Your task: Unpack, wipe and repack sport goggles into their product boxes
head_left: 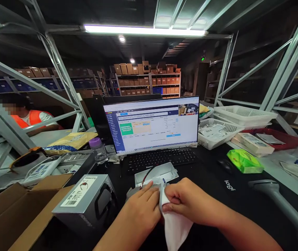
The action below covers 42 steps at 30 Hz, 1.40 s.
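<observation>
Pinching sheet (pixel 177 228) near tray (pixel 165 169) edge

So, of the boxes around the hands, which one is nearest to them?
The shallow open white box, lying just beyond the left hand and right hand, before the keyboard; the grey box and brown cardboard box both stand farther left.

The left hand (pixel 143 207) lay knuckles up, pointing forward; just beside it, the right hand (pixel 184 200) was curled in. Both bare forearms (pixel 243 225) angled inward.
</observation>
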Tool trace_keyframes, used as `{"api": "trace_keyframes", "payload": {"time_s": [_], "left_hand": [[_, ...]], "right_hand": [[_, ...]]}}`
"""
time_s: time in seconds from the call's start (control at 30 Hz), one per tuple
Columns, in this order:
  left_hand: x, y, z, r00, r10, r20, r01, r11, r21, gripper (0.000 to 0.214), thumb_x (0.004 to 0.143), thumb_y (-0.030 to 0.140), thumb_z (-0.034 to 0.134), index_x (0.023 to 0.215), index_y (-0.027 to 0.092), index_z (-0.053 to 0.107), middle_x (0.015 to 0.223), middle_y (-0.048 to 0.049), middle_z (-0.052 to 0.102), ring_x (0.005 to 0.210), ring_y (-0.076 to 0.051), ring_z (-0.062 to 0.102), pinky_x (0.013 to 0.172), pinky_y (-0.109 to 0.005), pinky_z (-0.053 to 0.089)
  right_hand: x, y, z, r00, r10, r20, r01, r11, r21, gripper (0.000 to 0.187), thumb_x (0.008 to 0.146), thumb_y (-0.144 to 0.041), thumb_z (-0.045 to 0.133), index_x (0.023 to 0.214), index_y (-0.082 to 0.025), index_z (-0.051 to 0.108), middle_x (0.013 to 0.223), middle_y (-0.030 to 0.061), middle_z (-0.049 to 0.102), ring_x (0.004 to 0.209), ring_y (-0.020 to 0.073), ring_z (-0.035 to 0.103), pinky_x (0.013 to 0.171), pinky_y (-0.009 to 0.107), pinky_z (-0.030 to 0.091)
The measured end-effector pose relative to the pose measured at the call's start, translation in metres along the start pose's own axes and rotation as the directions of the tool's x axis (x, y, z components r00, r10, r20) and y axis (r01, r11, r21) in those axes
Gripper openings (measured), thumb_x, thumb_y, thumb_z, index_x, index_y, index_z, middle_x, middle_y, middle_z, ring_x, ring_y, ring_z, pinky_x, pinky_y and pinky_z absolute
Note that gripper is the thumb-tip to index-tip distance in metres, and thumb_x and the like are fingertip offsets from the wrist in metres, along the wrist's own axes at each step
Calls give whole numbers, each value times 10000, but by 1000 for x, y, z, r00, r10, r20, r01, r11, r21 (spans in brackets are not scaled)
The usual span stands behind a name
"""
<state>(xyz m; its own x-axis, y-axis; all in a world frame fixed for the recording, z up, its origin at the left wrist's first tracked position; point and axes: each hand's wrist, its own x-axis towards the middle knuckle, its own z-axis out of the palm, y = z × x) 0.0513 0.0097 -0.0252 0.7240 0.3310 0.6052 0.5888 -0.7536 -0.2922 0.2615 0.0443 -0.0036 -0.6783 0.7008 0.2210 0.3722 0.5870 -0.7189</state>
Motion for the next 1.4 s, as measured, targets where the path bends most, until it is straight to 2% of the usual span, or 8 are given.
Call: {"api": "trace_keyframes", "payload": {"time_s": [0.13, 0.43, 0.63, 0.73, 1.07, 1.17, 1.3, 1.4], "left_hand": [[1, -2, 2, 998, 65, -9, -65, 998, 20, 173, 935, 82, 508, 842, 157, 633, 845, -71, 701, 888, -181, 714, 978, -395, 585], [4, -6, -24, 996, 30, 87, -31, 999, 10, 209, 904, 60, 437, 842, 178, 597, 795, -35, 676, 847, -166, 714, 975, -369, 582], [0, -4, 3, 998, 56, 20, -57, 995, 81, 270, 884, 12, 434, 716, 187, 550, 648, 1, 587, 623, -132, 626, 898, -343, 611], [-1, -7, 1, 998, 64, 8, -64, 992, 113, 245, 909, 21, 445, 777, 166, 592, 742, -34, 653, 767, -148, 692, 929, -333, 597], [-1, -9, -33, 987, 17, 157, -2, 996, -92, 158, 904, 88, 485, 892, 192, 603, 864, -31, 703, 1003, -183, 722, 1014, -368, 564], [0, -3, -22, 993, 12, 119, -5, 998, -60, 171, 903, 75, 479, 835, 189, 587, 806, -23, 678, 817, -164, 720, 954, -370, 596], [2, 1, -7, 1000, 22, 13, -23, 997, 79, 278, 907, 14, 435, 722, 190, 546, 685, 2, 621, 669, -132, 662, 910, -349, 610], [2, -3, -8, 1000, 15, 24, -17, 995, 101, 261, 928, 39, 453, 742, 180, 569, 754, -14, 662, 756, -131, 696, 968, -360, 584]], "right_hand": [[-1, -4, 8, 1000, -8, -1, 8, 990, 141, 472, 777, -152, 773, 584, -184, 343, 560, -106, 353, 551, 67, 300, 507, 211, 244], [-4, 12, -32, 955, -161, 248, 128, 981, 145, 453, 741, -176, 791, 561, -182, 375, 538, -110, 328, 516, 58, 272, 481, 205, 231], [-2, -5, 11, 998, -46, 45, 49, 996, -75, 312, 715, -62, 697, 587, -182, 440, 534, -104, 368, 515, 63, 303, 499, 212, 219], [2, -3, 23, 998, -64, -21, 63, 997, -50, 324, 713, -66, 712, 574, -178, 442, 519, -108, 372, 505, 59, 309, 500, 208, 223], [5, 21, -41, 887, -265, 379, 196, 958, 210, 503, 806, -219, 760, 553, -183, 327, 532, -107, 275, 521, 69, 225, 485, 214, 219], [1, 10, -21, 946, -151, 285, 112, 983, 148, 473, 740, -139, 772, 553, -181, 339, 532, -110, 273, 522, 67, 233, 482, 217, 203], [-2, -3, 20, 1000, -25, -14, 25, 1000, -13, 344, 686, -16, 645, 542, -178, 377, 521, -105, 318, 516, 72, 268, 497, 234, 189], [-1, -1, 20, 996, -94, 1, 94, 995, -26, 354, 711, -14, 640, 556, -180, 369, 530, -103, 334, 516, 72, 286, 508, 236, 196]]}}
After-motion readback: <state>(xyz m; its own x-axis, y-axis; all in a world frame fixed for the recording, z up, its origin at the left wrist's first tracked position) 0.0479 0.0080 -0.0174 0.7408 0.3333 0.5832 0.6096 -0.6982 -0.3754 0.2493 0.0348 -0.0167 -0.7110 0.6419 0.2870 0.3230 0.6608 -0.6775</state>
